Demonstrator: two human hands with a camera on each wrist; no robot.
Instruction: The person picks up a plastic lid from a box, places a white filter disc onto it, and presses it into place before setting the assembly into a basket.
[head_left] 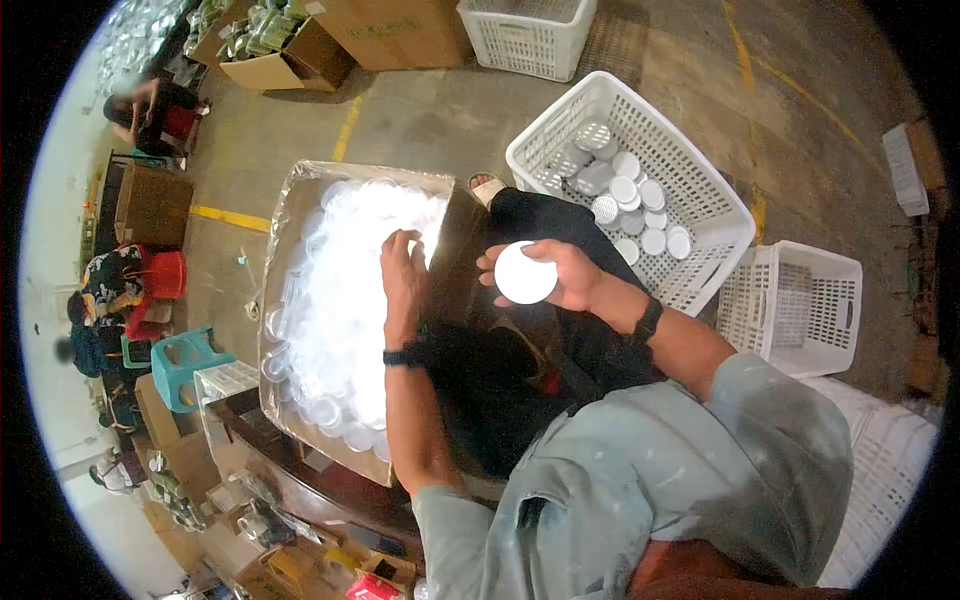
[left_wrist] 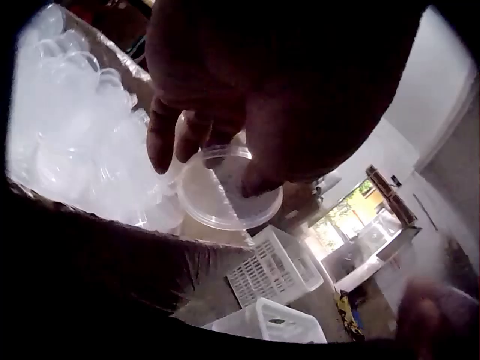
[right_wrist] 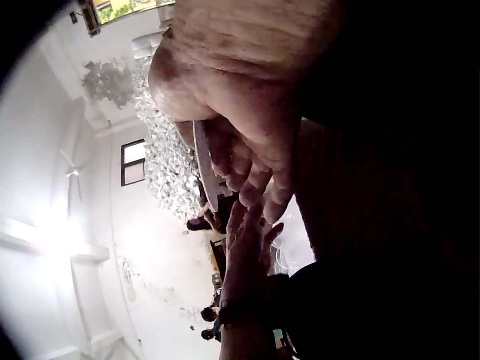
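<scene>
Workshop or packing floor: concrete with yellow lines (head_left: pixel 350 130), cardboard boxes (head_left: pixel 395 32), plastic crates (head_left: pixel 630 190), workers seated.

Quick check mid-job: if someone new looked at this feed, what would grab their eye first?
Probably the glaring white heap of clear plastic pieces filling the cardboard box, beside the left hand, which pinches a clear round lid. Next, the bright white disc in the right hand, then the white crate beyond it, with round pieces scattered inside.
</scene>
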